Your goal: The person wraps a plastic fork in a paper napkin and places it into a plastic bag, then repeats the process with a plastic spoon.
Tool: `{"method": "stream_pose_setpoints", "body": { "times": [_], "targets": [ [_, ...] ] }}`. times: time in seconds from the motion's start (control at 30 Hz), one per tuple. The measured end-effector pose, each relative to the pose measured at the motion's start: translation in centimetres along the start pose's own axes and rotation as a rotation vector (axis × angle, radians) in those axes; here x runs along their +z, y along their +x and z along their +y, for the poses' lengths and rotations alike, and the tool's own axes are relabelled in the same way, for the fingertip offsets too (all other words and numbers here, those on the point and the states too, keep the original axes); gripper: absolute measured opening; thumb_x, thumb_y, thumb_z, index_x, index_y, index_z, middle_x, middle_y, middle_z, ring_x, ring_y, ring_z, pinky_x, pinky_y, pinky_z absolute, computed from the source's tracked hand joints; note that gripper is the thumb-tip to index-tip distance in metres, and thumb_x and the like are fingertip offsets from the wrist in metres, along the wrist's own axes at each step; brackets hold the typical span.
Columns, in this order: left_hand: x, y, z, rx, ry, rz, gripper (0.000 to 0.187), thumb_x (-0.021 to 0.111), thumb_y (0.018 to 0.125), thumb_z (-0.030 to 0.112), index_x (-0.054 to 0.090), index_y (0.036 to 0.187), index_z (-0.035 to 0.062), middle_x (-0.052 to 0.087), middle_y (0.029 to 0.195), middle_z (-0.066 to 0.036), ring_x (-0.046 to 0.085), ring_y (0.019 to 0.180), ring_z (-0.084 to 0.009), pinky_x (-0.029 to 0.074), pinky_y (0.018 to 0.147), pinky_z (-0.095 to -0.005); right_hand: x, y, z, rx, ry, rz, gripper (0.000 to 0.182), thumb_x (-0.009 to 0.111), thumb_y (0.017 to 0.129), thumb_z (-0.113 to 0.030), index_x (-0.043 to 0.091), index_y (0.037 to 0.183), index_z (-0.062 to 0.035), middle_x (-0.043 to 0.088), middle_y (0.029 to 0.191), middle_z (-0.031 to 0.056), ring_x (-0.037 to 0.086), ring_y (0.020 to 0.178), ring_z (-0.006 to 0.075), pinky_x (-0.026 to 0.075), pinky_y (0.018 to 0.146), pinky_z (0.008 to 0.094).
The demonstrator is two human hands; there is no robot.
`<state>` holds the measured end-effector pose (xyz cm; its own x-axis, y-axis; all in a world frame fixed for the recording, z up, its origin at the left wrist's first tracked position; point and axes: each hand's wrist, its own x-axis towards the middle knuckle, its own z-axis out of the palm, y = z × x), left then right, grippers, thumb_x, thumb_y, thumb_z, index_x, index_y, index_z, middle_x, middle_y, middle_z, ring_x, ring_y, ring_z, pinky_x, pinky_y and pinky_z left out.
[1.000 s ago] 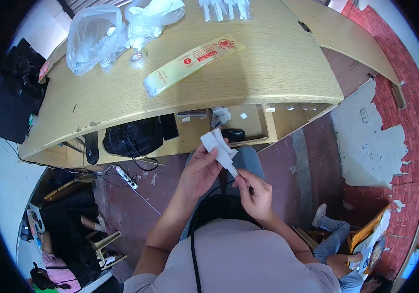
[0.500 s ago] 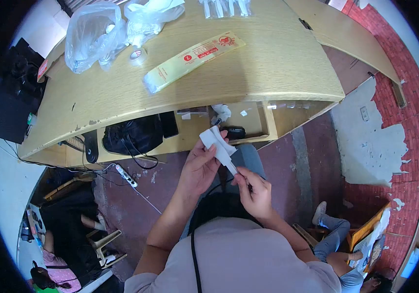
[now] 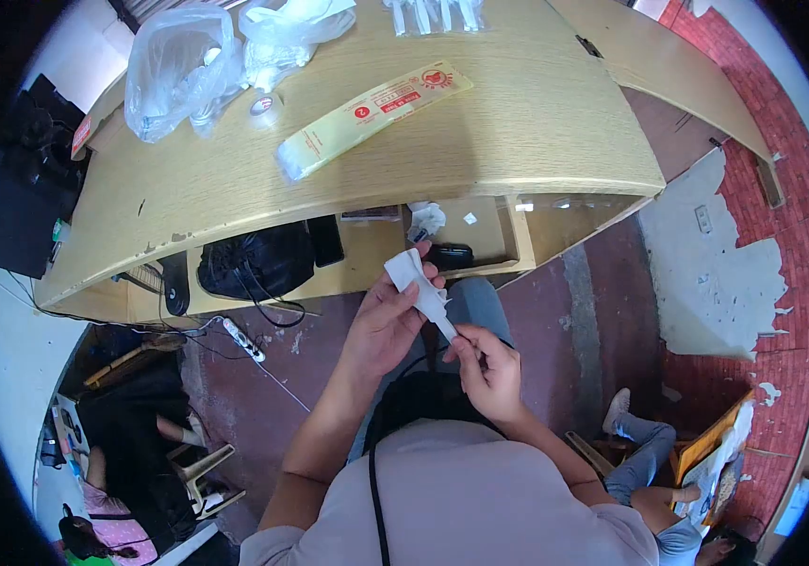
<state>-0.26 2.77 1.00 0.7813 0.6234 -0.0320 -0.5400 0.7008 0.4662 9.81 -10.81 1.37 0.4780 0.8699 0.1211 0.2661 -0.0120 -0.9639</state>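
My left hand (image 3: 387,325) is closed on a folded white paper napkin (image 3: 404,270), its thumb pressed on top and fingers behind. From the napkin's lower end runs a narrow, flat whitish handle (image 3: 446,327), possibly of a plastic utensil; its other end is hidden in the paper. Thumb and fingers of my right hand (image 3: 491,370) pinch that handle's tip. Both hands are over my lap, just in front of the drawer (image 3: 485,247). On the table above lies a yellow printed plastic packet (image 3: 376,108).
The wooden table (image 3: 555,123) bears plastic bags (image 3: 183,71), a tape roll (image 3: 265,110) and bagged white plastic cutlery (image 3: 435,14). Below its edge are a black bag (image 3: 258,264) and a dark case (image 3: 450,256). Other people sit at the lower left (image 3: 122,519) and lower right (image 3: 659,509).
The white paper has closed in around the handle and looks narrower; its loose right flap is smaller. My right hand has shifted very slightly, still pinching the handle.
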Motion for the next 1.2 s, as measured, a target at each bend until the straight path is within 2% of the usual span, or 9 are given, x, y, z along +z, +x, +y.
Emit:
{"method": "stream_pose_setpoints", "body": {
  "times": [0.1,0.17,0.3,0.6,0.73,0.83,1.03,1.1,1.2],
  "targets": [
    [-0.4,0.1,0.4,-0.021,0.01,-0.095,0.05,0.052,0.089,0.009,0.032,0.135,0.0018,0.052,0.12,-0.011,0.049,0.115,-0.0249,0.04,0.097,-0.0378,0.0,-0.2,0.4,0.007,0.083,0.004,0.013,0.054,0.089,-0.001,0.058,0.101,0.0026,0.062,0.067,0.006,0.055,0.054,0.0062,0.042,0.047,0.0191],
    [-0.3,0.1,1.0,-0.046,-0.038,-0.133,0.05,0.052,0.089,0.011,0.032,0.135,0.0017,0.051,0.122,-0.012,0.047,0.118,-0.028,0.038,0.099,-0.0395,-0.1,-0.3,0.5,0.132,0.296,-0.078,0.016,0.046,0.094,-0.004,0.054,0.105,0.0038,0.06,0.071,0.006,0.043,0.043,0.0027,0.033,0.038,0.0172],
    [-0.2,0.1,1.2,-0.078,-0.062,-0.168,0.051,0.05,0.089,0.015,0.032,0.134,0.0008,0.046,0.127,-0.016,0.042,0.124,-0.0349,0.032,0.103,-0.0444,-0.7,0.0,0.2,0.255,0.495,-0.133,0.018,0.044,0.095,-0.007,0.054,0.107,0.0039,0.058,0.072,0.0074,0.041,0.041,0.0035,0.031,0.037,0.0173],
    [-1.4,0.6,0.9,-0.045,-0.1,-0.322,0.052,0.053,0.087,0.009,0.033,0.134,-0.0007,0.046,0.129,-0.018,0.044,0.122,-0.0327,0.034,0.102,-0.0446,-1.3,0.4,-0.1,0.406,0.662,-0.25,0.022,0.042,0.097,-0.013,0.057,0.103,0.0017,0.056,0.069,0.0063,0.035,0.037,0.0039,0.026,0.034,0.0165],
    [-1.3,0.4,1.0,-0.044,0.07,-0.252,0.052,0.056,0.086,0.007,0.037,0.133,-0.0005,0.051,0.125,-0.017,0.049,0.118,-0.0303,0.038,0.1,-0.0427,-1.4,0.3,0.0,0.513,0.878,-0.304,0.025,0.043,0.097,-0.017,0.057,0.105,0.0024,0.054,0.071,0.0054,0.034,0.038,0.0032,0.023,0.035,0.0161],
    [-1.5,0.4,1.0,-0.023,0.116,-0.241,0.049,0.058,0.086,0.008,0.041,0.131,0.0009,0.055,0.121,-0.015,0.053,0.113,-0.0284,0.041,0.098,-0.0421,-1.5,0.3,0.3,0.535,0.985,-0.34,0.026,0.045,0.096,-0.019,0.056,0.106,0.0027,0.053,0.071,0.0057,0.033,0.037,0.0028,0.022,0.034,0.0157],
    [-1.2,0.5,0.9,0.04,0.217,-0.253,0.044,0.063,0.084,0.017,0.047,0.123,0.002,0.06,0.114,-0.011,0.059,0.104,-0.0247,0.035,0.102,-0.0472,-1.5,0.1,0.8,0.632,1.16,-0.409,0.029,0.047,0.096,-0.022,0.055,0.107,0.0033,0.05,0.071,0.0039,0.031,0.037,0.0026,0.022,0.034,0.0156],
    [-1.6,0.6,0.7,0.076,0.188,-0.288,0.038,0.06,0.087,0.012,0.05,0.122,0.0005,0.059,0.113,-0.014,0.058,0.106,-0.0288,0.045,0.093,-0.0425,-1.4,0.0,0.9,0.643,1.207,-0.427,0.03,0.048,0.095,-0.023,0.054,0.107,0.0034,0.049,0.071,0.0034,0.032,0.038,0.0026,0.022,0.034,0.0157],
    [-1.5,0.5,0.4,0.148,0.257,-0.17,0.031,0.06,0.087,0.012,0.055,0.115,-0.0008,0.061,0.108,-0.015,0.061,0.101,-0.0284,0.048,0.089,-0.0417,-1.2,0.0,0.9,0.668,1.222,-0.425,0.031,0.048,0.095,-0.024,0.054,0.107,0.0037,0.048,0.07,0.0028,0.034,0.041,0.0032,0.025,0.035,0.0161]
  ]
}}
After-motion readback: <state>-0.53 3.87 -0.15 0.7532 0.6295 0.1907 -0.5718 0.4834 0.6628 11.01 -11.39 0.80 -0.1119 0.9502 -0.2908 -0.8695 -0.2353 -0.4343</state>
